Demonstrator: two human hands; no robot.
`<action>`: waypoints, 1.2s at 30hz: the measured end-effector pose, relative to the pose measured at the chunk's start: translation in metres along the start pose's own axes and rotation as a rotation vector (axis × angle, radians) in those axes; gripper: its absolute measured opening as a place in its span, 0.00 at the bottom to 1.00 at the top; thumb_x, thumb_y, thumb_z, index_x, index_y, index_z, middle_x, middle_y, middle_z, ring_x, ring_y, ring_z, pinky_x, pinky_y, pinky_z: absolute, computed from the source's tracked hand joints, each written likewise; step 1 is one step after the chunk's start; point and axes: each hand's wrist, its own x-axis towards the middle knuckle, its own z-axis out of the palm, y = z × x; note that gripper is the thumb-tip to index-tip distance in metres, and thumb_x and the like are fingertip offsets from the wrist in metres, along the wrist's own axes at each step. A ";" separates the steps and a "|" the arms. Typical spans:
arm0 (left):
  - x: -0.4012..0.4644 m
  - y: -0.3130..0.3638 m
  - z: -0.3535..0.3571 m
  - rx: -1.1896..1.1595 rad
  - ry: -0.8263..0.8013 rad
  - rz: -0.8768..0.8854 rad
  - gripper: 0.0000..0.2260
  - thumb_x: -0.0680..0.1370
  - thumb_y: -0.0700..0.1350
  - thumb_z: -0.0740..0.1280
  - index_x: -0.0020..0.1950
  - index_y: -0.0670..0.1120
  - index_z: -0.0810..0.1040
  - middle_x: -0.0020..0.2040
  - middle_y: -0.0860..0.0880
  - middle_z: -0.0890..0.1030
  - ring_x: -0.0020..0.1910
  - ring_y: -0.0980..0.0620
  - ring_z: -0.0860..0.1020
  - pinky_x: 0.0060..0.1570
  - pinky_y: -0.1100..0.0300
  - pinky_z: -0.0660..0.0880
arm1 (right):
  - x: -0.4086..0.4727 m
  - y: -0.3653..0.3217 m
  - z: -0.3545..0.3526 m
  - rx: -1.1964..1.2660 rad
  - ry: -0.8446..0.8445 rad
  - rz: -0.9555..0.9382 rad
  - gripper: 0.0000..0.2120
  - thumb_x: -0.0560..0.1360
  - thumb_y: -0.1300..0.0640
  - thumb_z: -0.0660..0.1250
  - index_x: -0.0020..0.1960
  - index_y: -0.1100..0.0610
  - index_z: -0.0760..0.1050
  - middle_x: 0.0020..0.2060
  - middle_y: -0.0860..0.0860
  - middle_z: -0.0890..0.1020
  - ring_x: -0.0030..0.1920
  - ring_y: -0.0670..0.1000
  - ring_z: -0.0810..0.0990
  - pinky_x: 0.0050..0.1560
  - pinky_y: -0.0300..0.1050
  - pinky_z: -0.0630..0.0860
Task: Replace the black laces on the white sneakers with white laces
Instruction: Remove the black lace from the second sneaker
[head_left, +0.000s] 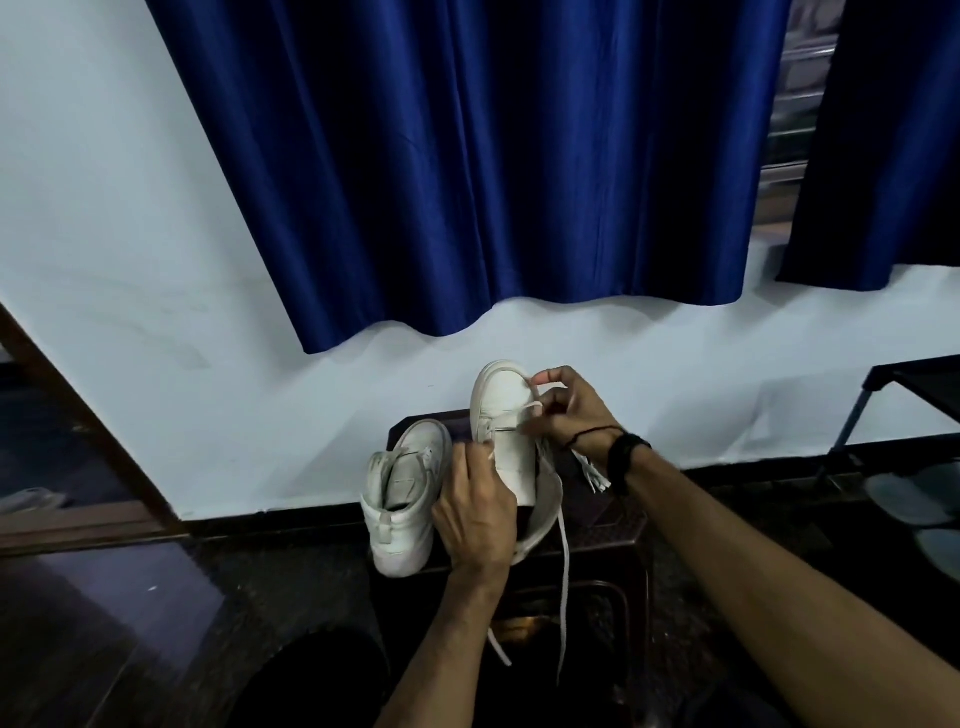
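Two white sneakers stand on a dark stool (618, 525). The left sneaker (402, 512) sits heel toward me, with no lace that I can make out. The right sneaker (501, 410) is tilted up with its toe away from me. My left hand (475, 512) grips its side near the lower eyelets. My right hand (569, 410) pinches a white lace (565, 566) at the eyelets near the toe. Two loose lace ends hang down in front of the stool. No black lace is visible.
A blue curtain (493, 166) hangs over the white wall behind the stool. A dark metal rack (914, 395) stands at the right with slippers (914, 499) under it. A wooden door frame (78, 431) runs along the left. The floor is dark.
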 end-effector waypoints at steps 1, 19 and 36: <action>-0.001 0.000 -0.001 -0.005 0.006 0.002 0.03 0.77 0.38 0.69 0.43 0.43 0.77 0.40 0.45 0.78 0.35 0.44 0.77 0.28 0.51 0.71 | -0.006 0.005 0.003 -0.050 0.020 -0.036 0.22 0.65 0.63 0.72 0.54 0.49 0.72 0.35 0.50 0.78 0.35 0.44 0.76 0.40 0.38 0.75; -0.008 0.019 0.003 -0.181 0.020 0.066 0.04 0.78 0.42 0.65 0.48 0.43 0.79 0.40 0.46 0.82 0.37 0.46 0.80 0.32 0.56 0.73 | -0.049 0.058 0.028 -0.596 0.543 -0.563 0.08 0.67 0.59 0.58 0.32 0.55 0.73 0.33 0.48 0.74 0.40 0.52 0.70 0.30 0.48 0.70; 0.004 0.015 0.008 -0.057 -0.142 0.052 0.20 0.72 0.34 0.64 0.58 0.51 0.83 0.41 0.48 0.78 0.35 0.43 0.77 0.29 0.52 0.70 | -0.033 0.058 0.029 -0.219 0.630 -0.054 0.05 0.72 0.53 0.67 0.47 0.53 0.77 0.42 0.50 0.82 0.43 0.53 0.80 0.45 0.45 0.76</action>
